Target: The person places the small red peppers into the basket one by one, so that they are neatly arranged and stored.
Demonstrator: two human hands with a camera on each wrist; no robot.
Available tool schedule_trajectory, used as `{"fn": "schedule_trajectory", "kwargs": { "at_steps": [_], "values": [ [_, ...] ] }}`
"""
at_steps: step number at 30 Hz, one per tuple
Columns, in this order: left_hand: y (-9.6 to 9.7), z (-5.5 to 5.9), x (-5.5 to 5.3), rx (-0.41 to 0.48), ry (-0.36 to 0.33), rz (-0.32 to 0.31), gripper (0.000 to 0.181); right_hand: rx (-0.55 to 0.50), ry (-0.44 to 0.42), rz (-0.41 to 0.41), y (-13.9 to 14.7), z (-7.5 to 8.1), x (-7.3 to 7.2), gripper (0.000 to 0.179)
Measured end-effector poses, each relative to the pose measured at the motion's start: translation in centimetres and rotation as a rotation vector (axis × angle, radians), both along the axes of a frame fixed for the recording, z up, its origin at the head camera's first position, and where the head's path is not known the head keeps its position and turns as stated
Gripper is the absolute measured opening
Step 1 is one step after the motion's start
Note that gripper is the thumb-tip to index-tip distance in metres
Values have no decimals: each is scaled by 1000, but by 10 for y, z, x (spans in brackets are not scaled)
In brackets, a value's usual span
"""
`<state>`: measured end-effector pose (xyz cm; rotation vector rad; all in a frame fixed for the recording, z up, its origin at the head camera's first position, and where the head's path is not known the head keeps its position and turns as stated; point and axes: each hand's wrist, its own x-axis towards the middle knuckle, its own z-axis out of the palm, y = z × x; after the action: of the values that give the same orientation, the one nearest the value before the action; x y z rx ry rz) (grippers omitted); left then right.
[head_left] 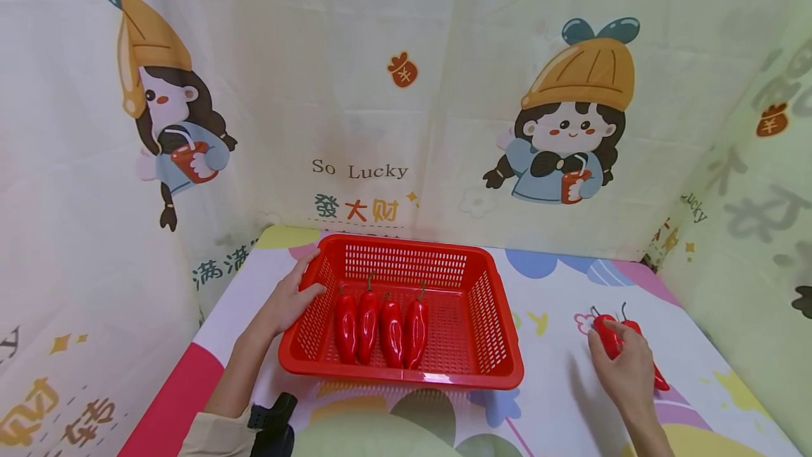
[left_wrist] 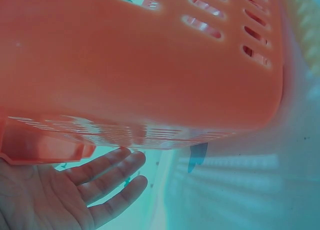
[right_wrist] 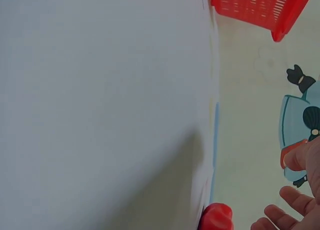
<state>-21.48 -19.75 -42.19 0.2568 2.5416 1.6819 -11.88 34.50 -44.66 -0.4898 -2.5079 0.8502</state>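
Observation:
A red plastic basket [head_left: 469, 309] with slotted walls stands on the table, holding several red chili peppers [head_left: 392, 333] side by side in its left half. My left hand [head_left: 294, 302] holds the basket's left rim, the thumb over the edge and the fingers outside. From the left wrist, the fingers of that hand [left_wrist: 107, 187] spread below the basket wall [left_wrist: 125, 65], the thumb hidden. At the right, my right hand [head_left: 624, 365] is over two more red chili peppers [head_left: 607, 336], partly covering them. Its thumb and fingers stand apart in the right wrist view, near a pepper [right_wrist: 216, 217].
A patterned cloth [head_left: 552, 302] covers the table. Printed curtains [head_left: 444, 125] enclose the back and both sides, close behind the basket. A black strap device [head_left: 273, 425] sits on the left wrist.

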Motion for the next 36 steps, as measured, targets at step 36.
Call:
{"fn": "schedule_trajectory", "kwargs": {
  "at_steps": [36],
  "values": [
    [0, 0, 1, 37, 0, -7, 86, 59, -218, 8, 34, -6, -16, 67]
  ]
}}
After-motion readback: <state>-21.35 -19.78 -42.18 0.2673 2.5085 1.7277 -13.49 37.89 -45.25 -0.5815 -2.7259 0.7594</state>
